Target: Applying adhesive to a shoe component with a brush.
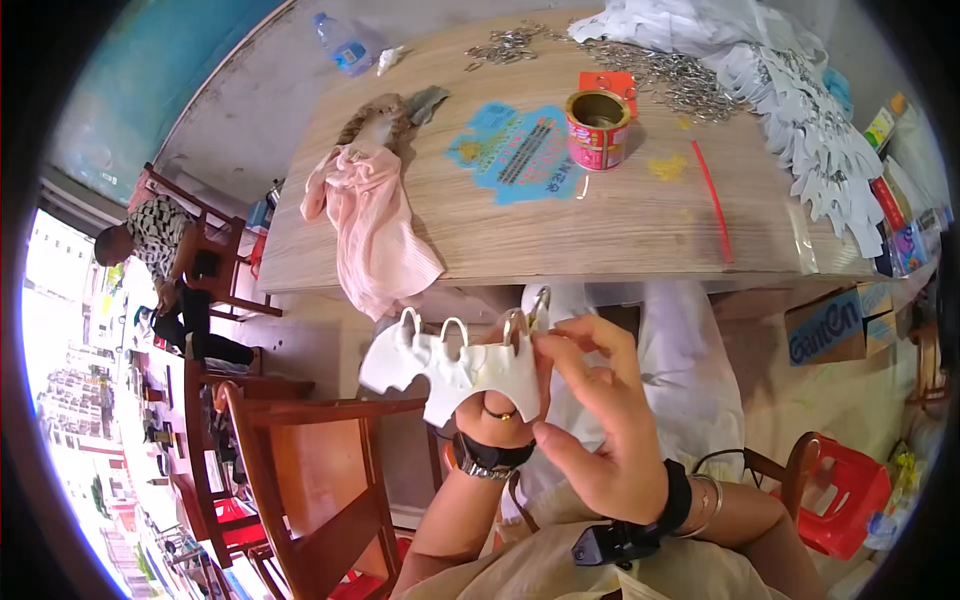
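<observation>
In front of me, above my lap, my left hand [492, 428] grips a white scalloped fabric piece [480, 375]. The fabric hides most of its fingers. Thin loops stand up along the piece's top edge, one of them a brownish metal ring [512, 324]. A silver metal clasp [541, 300] shows just beyond its right end. My right hand [605, 435] is open beside that end, thumb and index finger well apart. Its index fingertip is close to the edge; whether they touch, I cannot tell.
The wooden table [640, 235] bears a pink tin [597, 145], a red strip [712, 200], a blue printed sheet [550, 160], pink cloth [370, 220], piled metal clasps [690, 80] and white fabric pieces [815, 150]. Left stands a wooden chair [310, 470]; beyond, a person sits [165, 240].
</observation>
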Available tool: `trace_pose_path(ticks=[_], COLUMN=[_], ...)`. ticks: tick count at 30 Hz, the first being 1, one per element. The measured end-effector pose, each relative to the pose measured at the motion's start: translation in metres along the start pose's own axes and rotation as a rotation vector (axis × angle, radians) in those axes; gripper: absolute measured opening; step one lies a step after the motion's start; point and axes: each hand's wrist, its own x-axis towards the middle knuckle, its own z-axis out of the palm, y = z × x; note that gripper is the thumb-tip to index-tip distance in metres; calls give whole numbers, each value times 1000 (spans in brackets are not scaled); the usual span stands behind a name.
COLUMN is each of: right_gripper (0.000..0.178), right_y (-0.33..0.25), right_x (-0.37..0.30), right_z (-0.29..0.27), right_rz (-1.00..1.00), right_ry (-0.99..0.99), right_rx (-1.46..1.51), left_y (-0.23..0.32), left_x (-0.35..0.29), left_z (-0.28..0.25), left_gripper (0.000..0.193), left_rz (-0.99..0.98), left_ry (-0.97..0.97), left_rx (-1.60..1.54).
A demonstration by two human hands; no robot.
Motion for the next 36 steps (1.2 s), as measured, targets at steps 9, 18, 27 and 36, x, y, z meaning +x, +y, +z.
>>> trace_pose_path(ticks=[9, 18, 27, 36], right_gripper=[63, 60, 48, 25], right_y=[25, 54, 23, 18], right_x=[-1, 8, 12, 21], right_z=[-2, -24, -63, -55], right_rz=[-15, -392, -479, -576], right_ry=[-72, -63, 80, 237], right_rx=[492, 414, -429, -736], left_y=[7, -1, 24, 23], left_x=[5, 14, 28, 23], left_z=[24, 49, 70, 76], left_gripper=[43, 44, 59, 24], left_rz=[194, 441, 25, -317], left_ry=[-74, -294, -407, 164], left_rx=[1188, 1606, 930, 599])
